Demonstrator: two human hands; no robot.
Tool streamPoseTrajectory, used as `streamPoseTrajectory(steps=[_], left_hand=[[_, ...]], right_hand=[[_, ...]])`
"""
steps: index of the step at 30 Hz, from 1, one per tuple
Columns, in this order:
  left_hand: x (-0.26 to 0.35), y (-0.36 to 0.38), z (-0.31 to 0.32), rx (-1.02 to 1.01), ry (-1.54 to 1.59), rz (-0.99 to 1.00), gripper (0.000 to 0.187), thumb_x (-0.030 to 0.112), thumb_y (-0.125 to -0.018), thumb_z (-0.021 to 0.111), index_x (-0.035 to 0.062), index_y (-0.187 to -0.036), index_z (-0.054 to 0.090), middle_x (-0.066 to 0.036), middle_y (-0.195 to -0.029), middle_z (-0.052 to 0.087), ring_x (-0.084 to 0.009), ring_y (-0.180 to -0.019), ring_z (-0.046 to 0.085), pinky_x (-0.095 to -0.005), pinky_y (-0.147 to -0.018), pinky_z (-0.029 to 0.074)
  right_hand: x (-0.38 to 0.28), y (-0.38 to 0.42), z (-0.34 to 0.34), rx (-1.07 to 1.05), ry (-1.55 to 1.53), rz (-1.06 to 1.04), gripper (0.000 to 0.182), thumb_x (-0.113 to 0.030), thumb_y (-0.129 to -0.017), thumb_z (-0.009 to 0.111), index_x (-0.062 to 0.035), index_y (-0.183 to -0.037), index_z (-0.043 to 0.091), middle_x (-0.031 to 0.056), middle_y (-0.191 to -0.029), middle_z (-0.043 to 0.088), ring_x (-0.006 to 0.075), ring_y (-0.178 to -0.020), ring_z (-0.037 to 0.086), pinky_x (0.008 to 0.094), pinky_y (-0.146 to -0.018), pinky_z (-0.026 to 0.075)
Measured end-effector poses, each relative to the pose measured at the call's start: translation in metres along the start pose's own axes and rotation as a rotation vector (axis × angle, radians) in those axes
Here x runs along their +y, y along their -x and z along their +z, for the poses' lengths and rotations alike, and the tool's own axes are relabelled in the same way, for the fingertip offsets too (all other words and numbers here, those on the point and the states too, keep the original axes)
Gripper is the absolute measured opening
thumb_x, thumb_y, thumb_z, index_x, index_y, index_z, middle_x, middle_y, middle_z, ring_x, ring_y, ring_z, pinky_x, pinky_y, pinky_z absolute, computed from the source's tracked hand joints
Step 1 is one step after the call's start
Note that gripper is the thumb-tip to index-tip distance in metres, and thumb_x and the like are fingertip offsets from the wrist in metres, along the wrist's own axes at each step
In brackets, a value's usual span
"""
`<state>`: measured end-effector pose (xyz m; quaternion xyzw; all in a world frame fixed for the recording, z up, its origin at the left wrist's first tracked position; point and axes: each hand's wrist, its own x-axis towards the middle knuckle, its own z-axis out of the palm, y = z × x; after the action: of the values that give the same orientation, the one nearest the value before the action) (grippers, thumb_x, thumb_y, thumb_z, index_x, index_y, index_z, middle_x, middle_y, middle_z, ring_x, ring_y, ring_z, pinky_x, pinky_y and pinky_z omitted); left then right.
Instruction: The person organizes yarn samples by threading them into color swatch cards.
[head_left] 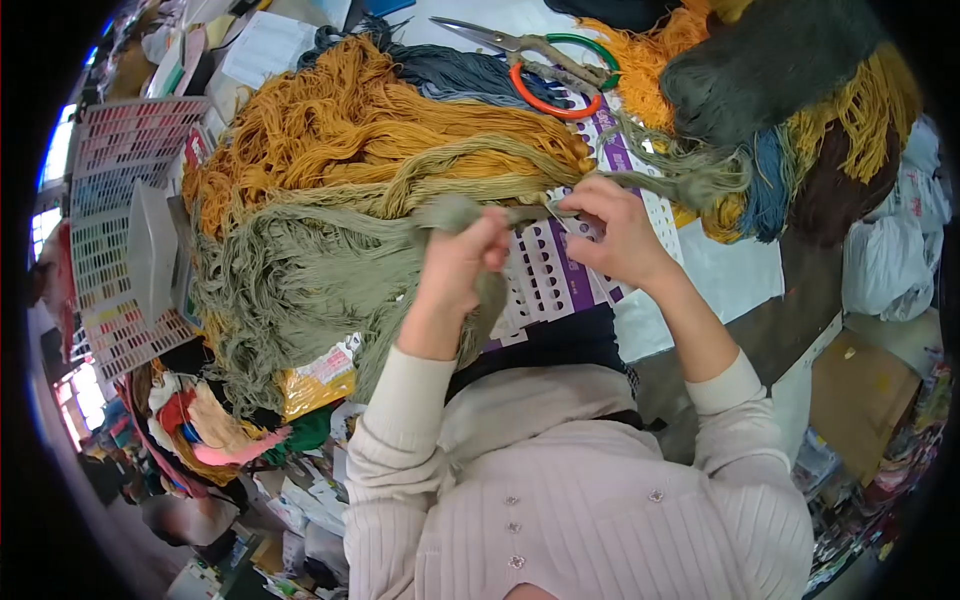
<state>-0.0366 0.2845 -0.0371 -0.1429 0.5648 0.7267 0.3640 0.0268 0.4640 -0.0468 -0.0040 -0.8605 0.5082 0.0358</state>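
My left hand [465,262] is closed round a grey-green yarn bundle [445,215], somewhat blurred. To its right, my right hand [615,228] has its thumb and index finger curved and apart, close to a twisted strand between the hands; whether it grips the strand is unclear. Loose grey-green yarn [300,275] spreads left of my left hand. Beyond the hands lie mustard-orange skeins [370,125] and an olive strand [470,150]. A purple and white card with punched holes [545,275] is beneath the hands.
Scissors with red and green handles [545,60] lie at the back. Dark grey yarn [770,70] and a blue skein [768,185] are at right. White plastic bags [895,245] hang far right. A plastic basket [125,230] stands left. Part of a person [190,515] shows lower left.
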Motion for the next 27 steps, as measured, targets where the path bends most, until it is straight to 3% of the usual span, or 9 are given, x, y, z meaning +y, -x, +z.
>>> streamPoseTrajectory(steps=[5,11,14,17,20,21,23,26,27], left_hand=[[0.0,0.004,0.006,-0.006,-0.166,-0.025,0.013,0.008,-0.076,0.056,-0.0025,-0.083,0.054,-0.004,-0.063,0.052,-0.0067,-0.046,0.042,-0.018,-0.044,0.033],[0.007,0.024,0.006,-0.099,0.199,-0.121,0.017,0.006,-0.08,0.048,0.001,-0.096,0.049,-0.002,-0.072,0.054,-0.0027,-0.041,0.035,-0.0158,-0.039,0.028],[0.011,0.026,-0.008,-0.424,0.474,-0.204,0.02,0.009,-0.078,0.052,0.0008,-0.096,0.053,-0.003,-0.074,0.057,-0.0037,-0.039,0.032,-0.0161,-0.038,0.026],[0.009,0.011,0.003,-0.389,0.311,-0.176,0.022,0.008,-0.079,0.049,0.0024,-0.101,0.05,-0.003,-0.072,0.057,-0.0039,-0.036,0.032,-0.0156,-0.035,0.025],[-0.004,-0.006,0.032,-0.28,-0.573,-0.04,0.017,0.006,-0.08,0.045,0.0035,-0.097,0.05,-0.002,-0.066,0.055,-0.0012,-0.039,0.037,-0.0134,-0.036,0.029],[-0.011,-0.01,0.033,-0.234,-0.592,-0.053,0.015,0.005,-0.079,0.045,0.003,-0.093,0.051,-0.002,-0.059,0.053,-0.0035,-0.04,0.04,-0.0138,-0.037,0.031],[-0.014,-0.011,0.029,-0.208,-0.396,-0.036,0.013,0.006,-0.079,0.046,0.0026,-0.091,0.051,-0.002,-0.06,0.053,-0.0046,-0.041,0.041,-0.0145,-0.037,0.032],[-0.009,-0.01,0.011,-0.281,0.004,-0.128,0.012,0.009,-0.08,0.047,0.0019,-0.089,0.052,-0.004,-0.064,0.054,-0.0061,-0.044,0.043,-0.0167,-0.039,0.033],[-0.007,-0.008,0.007,-0.318,0.157,-0.179,0.013,0.01,-0.08,0.047,0.0017,-0.088,0.052,-0.005,-0.065,0.055,-0.0066,-0.045,0.045,-0.0177,-0.04,0.034]], right_hand=[[0.003,0.002,0.01,0.02,0.068,-0.043,0.029,-0.012,-0.056,0.061,-0.003,-0.082,0.055,0.0088,-0.078,0.048,0.0239,-0.073,0.051,0.031,-0.063,0.042],[0.011,0.004,0.012,0.081,0.137,-0.15,0.025,-0.007,-0.064,0.055,-0.0025,-0.087,0.047,0.0111,-0.08,0.048,0.0289,-0.074,0.049,0.0361,-0.062,0.04],[0.011,0.004,0.016,0.108,0.113,-0.057,0.023,-0.004,-0.064,0.054,-0.0026,-0.086,0.046,0.0122,-0.08,0.048,0.0273,-0.072,0.049,0.0327,-0.061,0.04],[-0.002,0.001,0.008,0.019,-0.16,0.293,0.02,-0.001,-0.065,0.052,-0.0024,-0.084,0.045,0.0106,-0.074,0.051,0.0198,-0.066,0.051,0.0286,-0.059,0.04],[0.011,0.0,0.009,0.086,-0.437,0.322,0.022,0.003,-0.067,0.049,-0.0015,-0.089,0.045,0.0064,-0.067,0.053,0.0113,-0.064,0.051,0.0244,-0.057,0.04],[0.01,-0.002,0.011,0.147,-0.552,0.277,0.02,0.004,-0.068,0.049,-0.0009,-0.087,0.047,0.0051,-0.065,0.053,0.0104,-0.064,0.051,0.024,-0.058,0.04],[0.007,-0.004,0.018,0.275,-0.784,0.184,0.016,0.005,-0.07,0.048,0.0003,-0.085,0.049,0.0027,-0.063,0.053,0.0085,-0.063,0.051,0.0232,-0.058,0.041],[0.021,0.0,0.005,0.08,-0.94,0.223,0.01,0.005,-0.072,0.046,0.0011,-0.077,0.054,0.0022,-0.07,0.054,0.0088,-0.071,0.051,0.0214,-0.062,0.041],[0.01,-0.001,0.001,0.073,-0.792,0.276,0.007,0.0,-0.071,0.05,-0.0001,-0.069,0.056,0.0056,-0.072,0.056,0.0133,-0.072,0.053,0.024,-0.063,0.041]])
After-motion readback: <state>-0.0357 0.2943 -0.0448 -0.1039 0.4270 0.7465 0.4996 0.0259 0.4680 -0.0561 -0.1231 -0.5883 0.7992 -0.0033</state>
